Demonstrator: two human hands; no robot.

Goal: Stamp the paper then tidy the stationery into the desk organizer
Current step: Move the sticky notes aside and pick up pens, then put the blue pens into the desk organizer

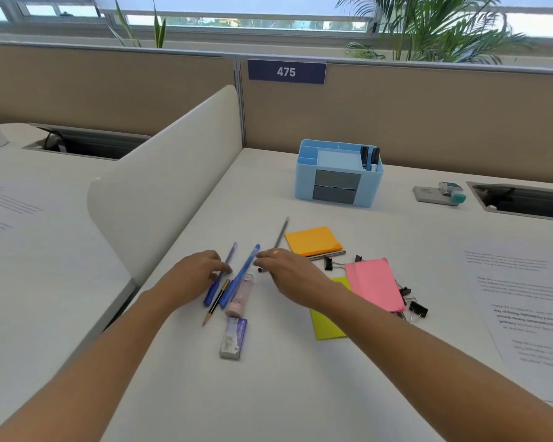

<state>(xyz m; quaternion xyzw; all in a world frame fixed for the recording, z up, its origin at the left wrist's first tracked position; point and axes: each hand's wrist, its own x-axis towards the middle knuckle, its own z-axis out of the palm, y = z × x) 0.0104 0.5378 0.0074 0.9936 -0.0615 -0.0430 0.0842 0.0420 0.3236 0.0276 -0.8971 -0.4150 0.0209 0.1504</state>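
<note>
Where the left hand (198,272) covers it, the blue pen (232,252) hides.

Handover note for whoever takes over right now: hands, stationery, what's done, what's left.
Left hand touches a blue pen; grip unclear. Right hand hovers open beside it.
Organizer holds two markers; stamp sits to its right.
Done: markers in; stamp mark on paper not discernible.
Left: pens, pencils, eraser, sticky notes, binder clips.
</note>
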